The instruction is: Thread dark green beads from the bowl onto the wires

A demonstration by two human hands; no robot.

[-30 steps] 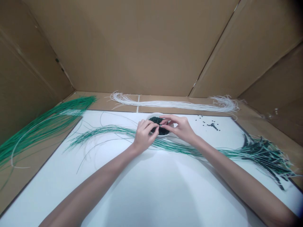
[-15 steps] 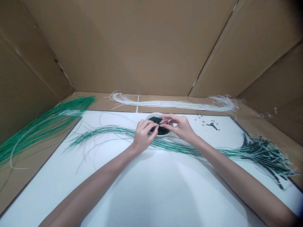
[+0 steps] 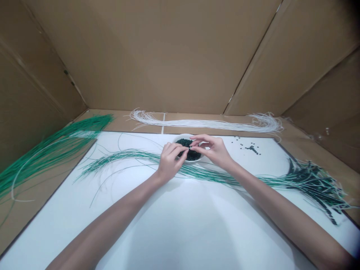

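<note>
Over a white bowl (image 3: 194, 160) of small dark green beads (image 3: 185, 143), my two hands meet fingertip to fingertip. My left hand (image 3: 171, 159) is closed in a pinch, thumb against forefinger. Opposite it, my right hand (image 3: 214, 150) also pinches, its upper fingers curved. A tiny bright green bit shows between the fingertips, too small to name. Below the hands runs a long bundle of green and white strands (image 3: 208, 174), passing under both forearms. Its right end carries a thick cluster of dark beaded strands (image 3: 312, 178).
Loose dark beads (image 3: 252, 149) lie scattered right of the bowl on the white board (image 3: 174, 225). A white strand bundle (image 3: 202, 124) stretches along the back. More green strands (image 3: 56, 150) lie at the left. Cardboard walls (image 3: 157, 56) rise behind and on both sides.
My hands stay over the bowl with almost no movement. The right fingertips shift very slightly, and the green bit between the fingers shows more brightly.
</note>
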